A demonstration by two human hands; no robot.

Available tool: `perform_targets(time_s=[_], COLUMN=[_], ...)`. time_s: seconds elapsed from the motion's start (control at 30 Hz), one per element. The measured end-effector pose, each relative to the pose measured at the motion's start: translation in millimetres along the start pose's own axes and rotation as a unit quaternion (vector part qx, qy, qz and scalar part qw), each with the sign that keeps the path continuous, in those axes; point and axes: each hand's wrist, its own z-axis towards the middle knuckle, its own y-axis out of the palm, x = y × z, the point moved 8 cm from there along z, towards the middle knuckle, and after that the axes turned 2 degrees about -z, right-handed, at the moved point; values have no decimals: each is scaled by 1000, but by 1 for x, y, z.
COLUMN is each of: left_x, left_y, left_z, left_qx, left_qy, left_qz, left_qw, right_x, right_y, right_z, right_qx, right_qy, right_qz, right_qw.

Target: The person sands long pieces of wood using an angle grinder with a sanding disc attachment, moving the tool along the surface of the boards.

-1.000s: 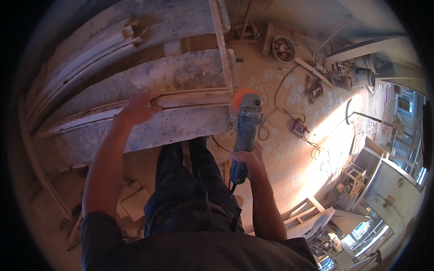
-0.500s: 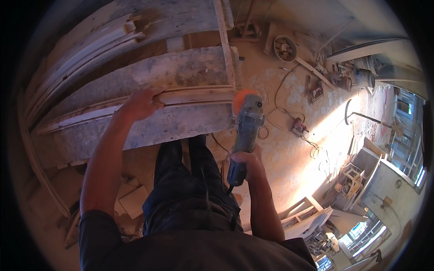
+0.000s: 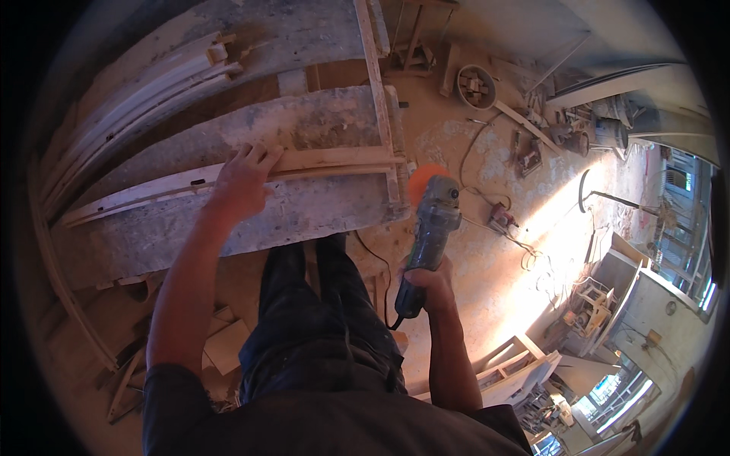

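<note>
A long pale wooden rail (image 3: 327, 159) with small slots cut in its face lies across a worn, dusty bench plank (image 3: 319, 205). Around the rail's middle my left hand (image 3: 242, 181) is closed, fingers over its far edge. My right hand (image 3: 432, 283) wraps the rear handle of a grey angle grinder (image 3: 435, 220). At the grinder's head sits an orange disc (image 3: 426, 179), just off the rail's right end and apart from it. A narrow wooden strip (image 3: 376, 83) runs across the bench near that end.
Several wooden lengths (image 3: 152, 95) lie on the bench at far left. On the floor to the right are a bucket of offcuts (image 3: 476, 87), a red power tool (image 3: 503, 217) and trailing cords (image 3: 525, 254). A wooden frame (image 3: 513, 365) stands at lower right.
The grinder has moved right and slightly nearer me, away from the rail's end. The rail now shows a different, slotted face, and my left hand has shifted on it.
</note>
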Motion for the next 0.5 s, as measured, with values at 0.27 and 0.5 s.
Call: perform_targets(time_s=[0.27, 0.5], left_x=[2, 2], left_y=[5, 0], left_z=[8, 13], left_qx=[-8, -15], left_qy=[21, 21], left_qz=[38, 20], left_qw=[999, 999], right_x=[-16, -12], right_y=[6, -1], right_z=[27, 62], right_qx=[4, -59], right_qy=[-33, -67], right_qz=[-63, -121], right_qw=[997, 989])
